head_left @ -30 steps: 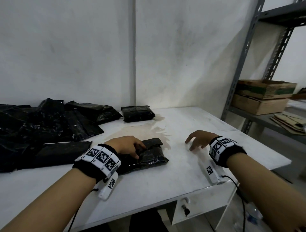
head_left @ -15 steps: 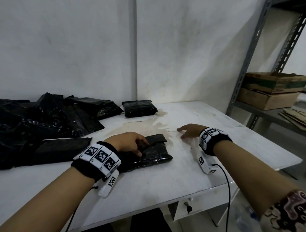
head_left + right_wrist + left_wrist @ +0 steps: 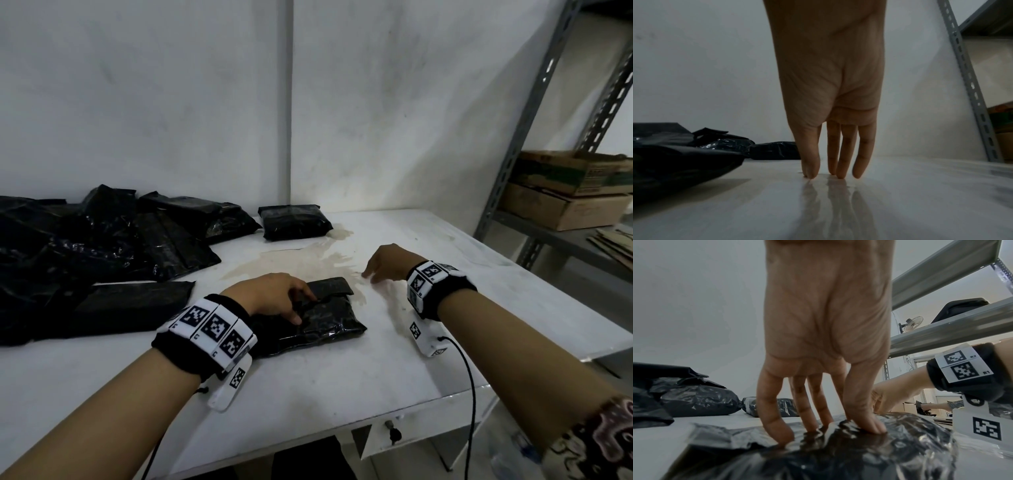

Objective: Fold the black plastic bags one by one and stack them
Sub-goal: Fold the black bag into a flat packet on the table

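A folded black plastic bag (image 3: 325, 320) lies in the middle of the white table (image 3: 342, 387). My left hand (image 3: 274, 298) presses down on it with straight fingers (image 3: 865, 423), the fingertips sinking into the shiny plastic (image 3: 838, 456). My right hand (image 3: 387, 262) is just right of the bag, its fingertips (image 3: 838, 173) touching the bare tabletop (image 3: 838, 211) and holding nothing. One folded bag (image 3: 293, 222) sits alone at the back near the wall. A heap of loose black bags (image 3: 85, 246) covers the left side.
A flat black bag (image 3: 133, 305) lies just left of my left wrist. A pale stain (image 3: 308, 260) marks the table behind the hands. A grey metal shelf (image 3: 534, 144) with cardboard boxes (image 3: 568, 192) stands at the right. The table's front holds a locked drawer (image 3: 394, 435).
My right hand has slid left across the table toward the bag under my left hand. The left hand has stayed pressed on the bag.
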`<move>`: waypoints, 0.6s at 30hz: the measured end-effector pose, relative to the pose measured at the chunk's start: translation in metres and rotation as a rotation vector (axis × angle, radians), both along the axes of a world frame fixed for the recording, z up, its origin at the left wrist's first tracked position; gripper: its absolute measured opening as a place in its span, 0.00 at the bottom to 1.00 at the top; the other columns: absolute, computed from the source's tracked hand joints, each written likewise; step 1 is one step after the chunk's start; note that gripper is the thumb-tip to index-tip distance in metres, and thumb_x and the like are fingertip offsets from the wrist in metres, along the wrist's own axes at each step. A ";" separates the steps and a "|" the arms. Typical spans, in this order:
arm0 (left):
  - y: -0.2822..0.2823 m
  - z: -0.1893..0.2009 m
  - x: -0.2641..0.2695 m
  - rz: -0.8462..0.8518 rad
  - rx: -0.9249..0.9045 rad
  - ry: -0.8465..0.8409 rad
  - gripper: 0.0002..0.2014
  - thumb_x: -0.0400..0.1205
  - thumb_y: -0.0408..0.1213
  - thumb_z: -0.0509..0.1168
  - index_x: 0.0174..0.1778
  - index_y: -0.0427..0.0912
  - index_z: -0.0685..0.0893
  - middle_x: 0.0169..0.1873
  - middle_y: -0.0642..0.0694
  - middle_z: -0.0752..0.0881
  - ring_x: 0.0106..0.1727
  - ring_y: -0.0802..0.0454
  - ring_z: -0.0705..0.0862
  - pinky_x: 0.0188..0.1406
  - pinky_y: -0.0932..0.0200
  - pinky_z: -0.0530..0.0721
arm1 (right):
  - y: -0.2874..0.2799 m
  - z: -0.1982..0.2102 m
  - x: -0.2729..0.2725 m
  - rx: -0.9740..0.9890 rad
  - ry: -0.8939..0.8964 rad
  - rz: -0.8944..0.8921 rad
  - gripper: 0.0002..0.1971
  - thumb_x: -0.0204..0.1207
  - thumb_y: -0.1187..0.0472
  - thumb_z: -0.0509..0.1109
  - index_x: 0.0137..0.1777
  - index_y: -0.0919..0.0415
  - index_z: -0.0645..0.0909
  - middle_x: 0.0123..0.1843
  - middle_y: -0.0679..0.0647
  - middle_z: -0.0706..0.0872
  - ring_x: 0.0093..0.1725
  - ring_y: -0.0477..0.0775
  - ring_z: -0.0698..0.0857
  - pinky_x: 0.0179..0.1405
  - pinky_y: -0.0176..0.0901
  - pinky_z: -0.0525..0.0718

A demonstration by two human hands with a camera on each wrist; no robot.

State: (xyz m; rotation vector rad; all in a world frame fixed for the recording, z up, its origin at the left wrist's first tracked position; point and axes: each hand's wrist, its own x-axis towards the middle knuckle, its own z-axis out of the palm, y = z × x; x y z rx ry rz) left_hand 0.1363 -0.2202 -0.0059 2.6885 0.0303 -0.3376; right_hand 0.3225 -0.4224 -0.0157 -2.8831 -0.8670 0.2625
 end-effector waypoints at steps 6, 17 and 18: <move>0.000 0.001 -0.001 -0.007 0.002 -0.002 0.27 0.74 0.36 0.75 0.69 0.56 0.79 0.65 0.50 0.80 0.65 0.49 0.78 0.67 0.54 0.75 | -0.008 -0.003 0.004 0.051 -0.003 0.000 0.13 0.73 0.70 0.74 0.56 0.58 0.89 0.55 0.56 0.89 0.46 0.48 0.82 0.32 0.27 0.77; -0.002 0.002 -0.001 0.003 -0.017 0.008 0.27 0.75 0.35 0.74 0.69 0.57 0.79 0.66 0.50 0.79 0.67 0.49 0.76 0.67 0.53 0.75 | -0.003 0.000 0.005 0.034 -0.056 0.019 0.14 0.70 0.68 0.77 0.52 0.51 0.90 0.48 0.53 0.90 0.48 0.54 0.87 0.51 0.46 0.85; -0.001 0.002 -0.001 0.004 -0.018 0.007 0.27 0.75 0.35 0.75 0.69 0.57 0.79 0.66 0.50 0.79 0.67 0.49 0.76 0.68 0.53 0.75 | -0.003 0.001 0.006 0.025 -0.038 0.019 0.14 0.71 0.67 0.77 0.54 0.52 0.90 0.49 0.54 0.90 0.45 0.55 0.86 0.45 0.43 0.85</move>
